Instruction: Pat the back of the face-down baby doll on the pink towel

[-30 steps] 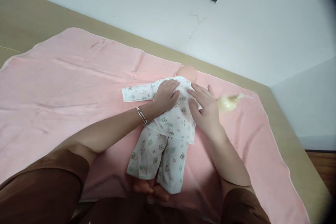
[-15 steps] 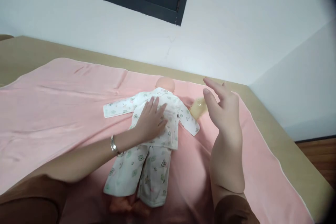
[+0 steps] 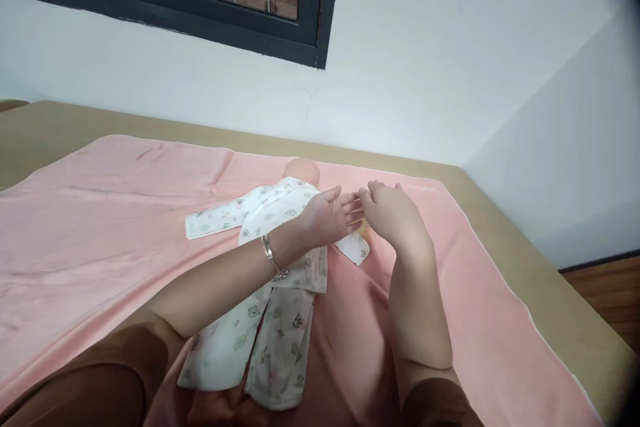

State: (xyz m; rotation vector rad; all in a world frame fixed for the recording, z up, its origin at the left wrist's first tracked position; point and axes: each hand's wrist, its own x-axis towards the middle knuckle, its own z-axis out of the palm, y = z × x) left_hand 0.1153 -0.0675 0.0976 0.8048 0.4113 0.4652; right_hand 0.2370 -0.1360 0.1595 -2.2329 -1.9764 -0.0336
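A doll in a white printed shirt (image 3: 257, 217) and matching trousers (image 3: 280, 340) lies on a pink blanket (image 3: 115, 213). Its bald head (image 3: 302, 171) points toward the wall. Above the shirt, my left hand (image 3: 327, 217) is turned palm up with fingers stretched out, a silver bangle (image 3: 270, 252) on its wrist. My right hand (image 3: 393, 213) meets the left fingertips, its fingers loosely bent and partly hidden; I see nothing held in it. A yellow thing (image 3: 364, 227) beside the doll's right-hand sleeve (image 3: 355, 248) is mostly covered by my hands.
The blanket is spread over a wooden-topped table (image 3: 510, 247) that stands against a white wall (image 3: 400, 67). A dark window frame (image 3: 310, 47) is set in the wall above. Brown wood (image 3: 605, 293) shows at the lower right.
My left hand has lifted off the doll's back, moved right and turned palm up. My right hand has come left and inward to meet it. The view has tilted slightly upward.
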